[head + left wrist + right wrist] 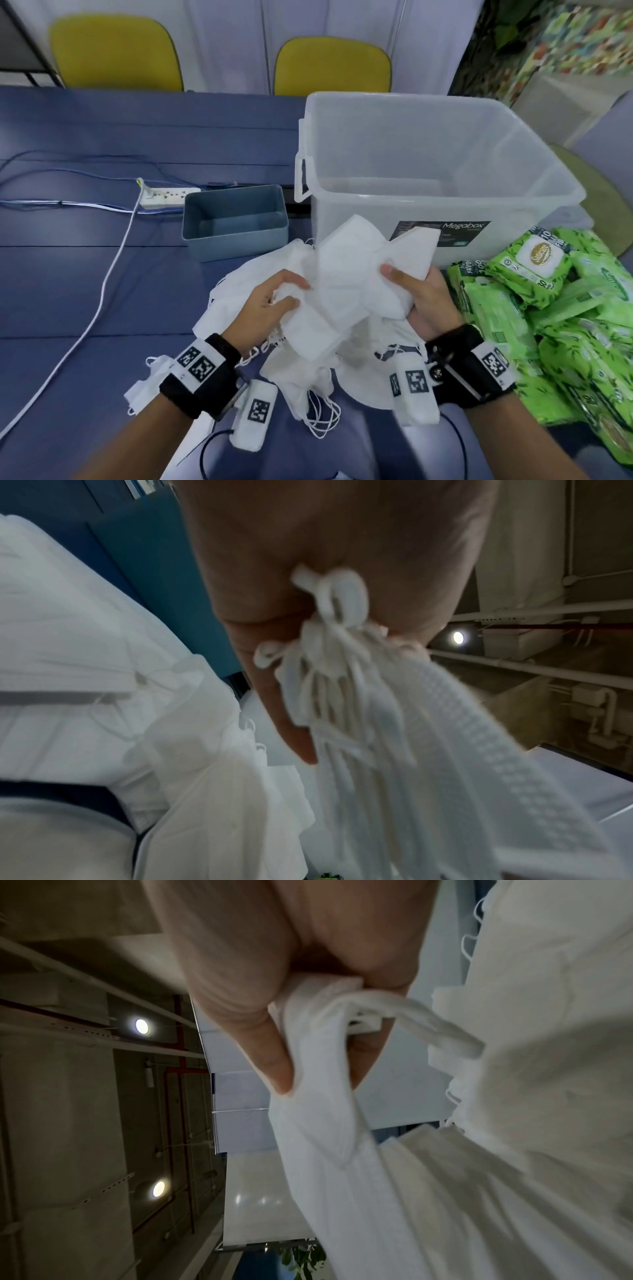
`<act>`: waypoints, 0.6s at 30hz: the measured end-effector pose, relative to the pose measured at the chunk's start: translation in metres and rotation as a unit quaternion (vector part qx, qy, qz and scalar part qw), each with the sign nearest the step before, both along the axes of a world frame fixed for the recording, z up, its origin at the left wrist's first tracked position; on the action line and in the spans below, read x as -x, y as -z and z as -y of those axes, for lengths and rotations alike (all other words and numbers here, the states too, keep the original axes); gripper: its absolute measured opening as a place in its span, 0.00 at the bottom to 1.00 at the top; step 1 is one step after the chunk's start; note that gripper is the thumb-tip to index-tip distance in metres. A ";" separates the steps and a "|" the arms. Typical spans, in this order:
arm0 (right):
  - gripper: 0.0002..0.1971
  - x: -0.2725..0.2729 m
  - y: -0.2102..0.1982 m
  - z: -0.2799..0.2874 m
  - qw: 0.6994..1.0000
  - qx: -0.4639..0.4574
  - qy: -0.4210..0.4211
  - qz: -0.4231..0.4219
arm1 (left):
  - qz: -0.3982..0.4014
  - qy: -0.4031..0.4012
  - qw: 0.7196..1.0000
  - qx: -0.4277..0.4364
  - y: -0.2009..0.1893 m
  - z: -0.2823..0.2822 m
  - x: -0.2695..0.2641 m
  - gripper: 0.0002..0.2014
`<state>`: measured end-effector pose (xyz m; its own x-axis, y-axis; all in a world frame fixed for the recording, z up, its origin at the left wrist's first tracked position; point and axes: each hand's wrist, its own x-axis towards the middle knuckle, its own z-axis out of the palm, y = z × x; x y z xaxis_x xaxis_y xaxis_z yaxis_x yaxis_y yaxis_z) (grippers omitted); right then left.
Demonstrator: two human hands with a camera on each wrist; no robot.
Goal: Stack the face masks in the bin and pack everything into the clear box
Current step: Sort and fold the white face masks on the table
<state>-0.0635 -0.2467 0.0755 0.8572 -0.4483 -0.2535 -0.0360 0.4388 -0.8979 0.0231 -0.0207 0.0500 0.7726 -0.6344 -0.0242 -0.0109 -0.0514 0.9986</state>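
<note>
Not far along yet, by the look of it.

Blue desk [102, 281], with everything spread out on it. Big clear box [442, 161] at the back right, open, with nothing plainly seen inside. Green wipe packs [548, 308] heaped just beside the box on the right, none packed. White masks [308, 370] lying in a loose pile near the front, straps tangled. Small blue bin [236, 222] just left of the box, bare inside, no masks stacked there.

A bunch of masks [346, 274] held up above the pile, between the bin and the box. Left hand [267, 305] gripping one end, fingers [294, 669] curled tight round the straps. Right hand [421, 294] gripping the other end, fingers [274, 1069] pinching the mask edge.

Still to do, most likely: line up the bunch, stack it in the bin, pick up the rest of the pile, then put bin and packs into the box.
</note>
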 end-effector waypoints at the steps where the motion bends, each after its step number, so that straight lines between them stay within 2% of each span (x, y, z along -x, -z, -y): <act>1: 0.53 -0.003 -0.001 -0.001 1.000 0.000 -0.001 0.004 | -0.004 -0.009 1.000 0.003 0.000 -0.001 -0.001 0.10; 7: 0.45 -0.013 -0.003 -0.002 1.000 0.004 -0.009 0.007 | -0.016 -0.012 1.000 0.023 -0.004 0.000 -0.007 0.09; 9: 0.34 -0.014 -0.001 -0.005 1.000 0.018 -0.026 0.000 | -0.045 -0.019 0.998 0.026 -0.007 0.004 -0.006 0.14; 11: 0.26 -0.014 0.000 -0.010 0.998 0.033 -0.046 -0.011 | -0.068 -0.032 0.997 0.021 -0.007 0.009 -0.004 0.12; 13: 0.28 -0.016 0.003 -0.013 0.997 0.060 -0.042 -0.025 | -0.076 -0.047 0.996 0.009 -0.006 0.013 -0.002 0.04; 15: 0.36 -0.018 0.006 -0.011 0.994 0.098 0.007 -0.038 | -0.078 -0.071 0.994 0.008 -0.006 0.014 -0.002 0.04; 18: 0.48 -0.015 0.013 0.000 0.989 0.084 0.116 -0.024 | -0.088 -0.127 0.988 0.021 -0.006 0.013 -0.003 0.05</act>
